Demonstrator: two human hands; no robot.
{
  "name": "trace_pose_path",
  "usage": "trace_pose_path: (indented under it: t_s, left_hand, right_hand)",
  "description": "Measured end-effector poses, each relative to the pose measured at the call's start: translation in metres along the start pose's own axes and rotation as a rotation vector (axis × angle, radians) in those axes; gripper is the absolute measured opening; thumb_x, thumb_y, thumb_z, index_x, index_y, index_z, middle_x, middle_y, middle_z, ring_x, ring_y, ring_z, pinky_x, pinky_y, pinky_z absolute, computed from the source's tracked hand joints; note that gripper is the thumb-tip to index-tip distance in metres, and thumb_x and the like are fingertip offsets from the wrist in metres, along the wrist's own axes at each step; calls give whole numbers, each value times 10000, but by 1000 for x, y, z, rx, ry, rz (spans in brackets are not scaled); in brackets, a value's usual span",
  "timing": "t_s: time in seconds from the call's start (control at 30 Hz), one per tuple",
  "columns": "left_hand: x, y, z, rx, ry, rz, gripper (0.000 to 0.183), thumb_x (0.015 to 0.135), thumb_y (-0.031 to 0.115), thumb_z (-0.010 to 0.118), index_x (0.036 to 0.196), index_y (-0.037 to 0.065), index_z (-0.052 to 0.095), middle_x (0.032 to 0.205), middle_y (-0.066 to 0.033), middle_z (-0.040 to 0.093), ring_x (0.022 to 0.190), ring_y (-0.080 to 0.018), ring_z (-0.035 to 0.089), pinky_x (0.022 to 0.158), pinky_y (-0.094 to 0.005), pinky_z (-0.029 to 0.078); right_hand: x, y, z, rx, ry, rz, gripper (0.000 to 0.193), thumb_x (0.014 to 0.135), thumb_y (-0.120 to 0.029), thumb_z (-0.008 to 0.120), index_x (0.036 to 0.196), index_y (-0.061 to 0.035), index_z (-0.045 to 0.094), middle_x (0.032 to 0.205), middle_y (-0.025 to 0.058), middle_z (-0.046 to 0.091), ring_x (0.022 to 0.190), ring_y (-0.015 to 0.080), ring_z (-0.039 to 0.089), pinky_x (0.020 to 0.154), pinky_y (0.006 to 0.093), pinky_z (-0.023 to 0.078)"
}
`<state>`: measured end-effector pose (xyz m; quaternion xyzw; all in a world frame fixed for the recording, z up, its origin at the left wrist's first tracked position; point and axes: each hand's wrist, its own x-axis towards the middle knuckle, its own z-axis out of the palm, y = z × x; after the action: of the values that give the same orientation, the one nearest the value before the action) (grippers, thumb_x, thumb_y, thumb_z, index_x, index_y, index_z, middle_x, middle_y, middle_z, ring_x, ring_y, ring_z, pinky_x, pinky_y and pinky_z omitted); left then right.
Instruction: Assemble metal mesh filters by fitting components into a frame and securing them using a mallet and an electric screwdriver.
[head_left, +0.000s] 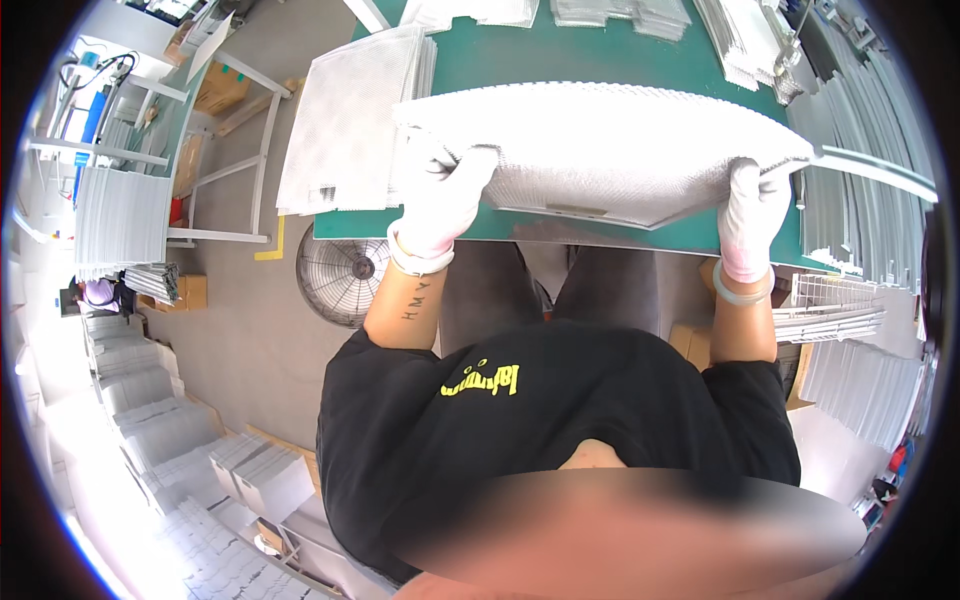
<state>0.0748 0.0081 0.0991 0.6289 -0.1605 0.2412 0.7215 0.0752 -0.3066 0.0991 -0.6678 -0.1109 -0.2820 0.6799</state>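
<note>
From the head camera I see both gloved hands clamped on one wide metal mesh panel, held over the near edge of the green desk. My left hand is clenched around the panel's left corner, fingers curled over its rim; my right hand grips the right corner the same way. The panel looks slightly bowed between the two grips.

To handle it well, I judge I should keep both grips level and even, so the thin mesh does not twist or sag in the middle. A stack of similar mesh sheets lies just beside it on the left, overhanging the desk, and more stacks sit at the far edge; I would keep the panel's corners off those. A floor fan stands below the desk.
</note>
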Motion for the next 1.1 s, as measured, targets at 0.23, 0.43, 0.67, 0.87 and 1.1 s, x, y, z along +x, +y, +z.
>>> trace_pose_path:
  t_s: [0.23,0.43,0.67,0.87,1.1]
  left_hand:
    - [-10,-21,-28,20,-404,-306,451,807,85,783,1227,6,637,1158,-71,672,1063,-188,612,942,-343,489]
    - [-34,-38,-42,-264,-782,-640,613,927,460,570,1263,-51,618,1257,-165,654,1180,-245,615,1010,-348,469]
    - [-5,-42,-48,364,-1107,-420,512,823,151,758,1289,-1,611,1242,-125,660,1157,-244,603,1025,-341,453]
    - [17,36,-32,-287,-414,-62,509,790,143,782,1232,-49,614,1215,-168,646,1102,-242,620,962,-372,490]
    - [11,34,-11,-16,-241,329,183,795,1,615,950,-30,708,914,-145,703,826,-251,672,766,-356,550]
  right_hand:
    - [-15,21,-14,7,-432,389,501,807,-116,795,1246,21,598,1141,55,653,1052,163,600,953,316,474]
    - [-45,53,-18,-101,-896,283,436,840,-333,664,1088,24,683,988,152,714,924,226,681,864,326,518]
    - [-43,61,-31,-276,-843,466,467,785,-160,826,1183,1,643,1089,93,698,1015,191,656,905,333,514]
    - [25,-29,-30,43,-414,11,428,927,-314,721,1196,-1,603,1077,170,674,1034,291,645,950,438,502]
    - [16,-47,13,160,-365,-295,312,993,-305,619,1036,1,569,916,157,643,802,257,611,702,389,506]
